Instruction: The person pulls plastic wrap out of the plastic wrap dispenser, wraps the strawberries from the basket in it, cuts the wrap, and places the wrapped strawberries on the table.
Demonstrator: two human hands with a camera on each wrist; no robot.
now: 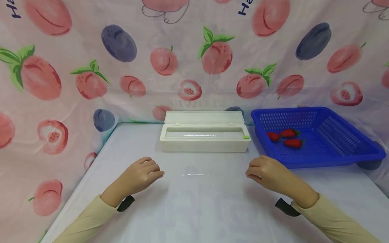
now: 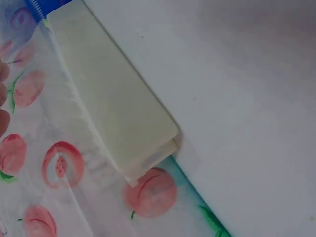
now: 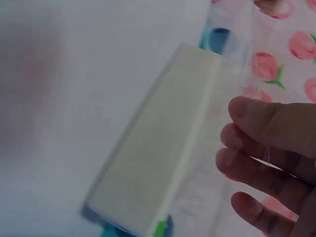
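Left hand point(image 1: 140, 176) and right hand point(image 1: 267, 171) pinch the film point(image 1: 196, 174), thumbs to fingers, and even, gentle tension should keep it flat!

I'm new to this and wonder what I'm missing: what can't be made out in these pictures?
Clear film, head view: its full outline is lost, see-through against the white table.
Left hand, left wrist view: all but a few fingertips are cut off by the left edge.
Leftmost strawberry, head view: its left end is hidden by the blue basket's wall.
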